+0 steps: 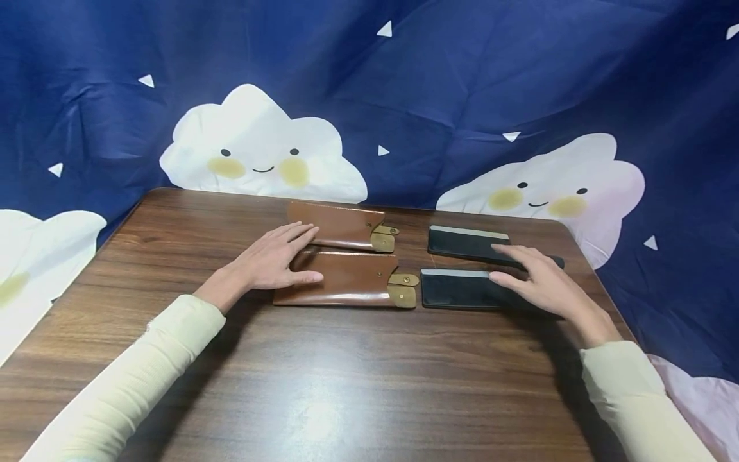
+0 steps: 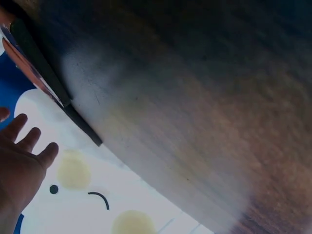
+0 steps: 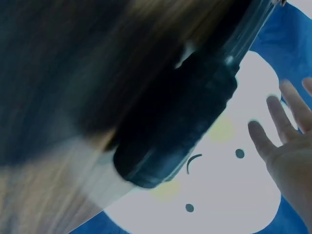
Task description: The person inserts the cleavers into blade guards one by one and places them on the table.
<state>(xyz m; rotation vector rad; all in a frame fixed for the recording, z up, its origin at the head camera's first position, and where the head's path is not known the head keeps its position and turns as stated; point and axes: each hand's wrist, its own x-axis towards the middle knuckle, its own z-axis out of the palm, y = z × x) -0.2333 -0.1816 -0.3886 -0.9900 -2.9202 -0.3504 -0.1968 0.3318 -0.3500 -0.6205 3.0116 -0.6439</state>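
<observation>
Two brown leather-like sheaths with tan snap straps lie one behind the other in the head view: a far sheath [image 1: 340, 226] and a near sheath [image 1: 349, 280]. My left hand [image 1: 274, 260] is over their left ends with its fingers spread; I cannot tell whether it touches them. To the right lie two flat black rectangular pieces with silvery far edges, a far piece [image 1: 462, 244] and a near piece [image 1: 456, 292]. My right hand [image 1: 539, 282] reaches over their right ends, fingers extended, holding nothing. A dark thick handle [image 3: 180, 117] shows beside that hand in the right wrist view.
Everything lies on a brown wood-grain table [image 1: 346, 372] with rounded far corners. Behind it hangs a dark blue cloth [image 1: 462, 77] printed with smiling white clouds and small white triangles.
</observation>
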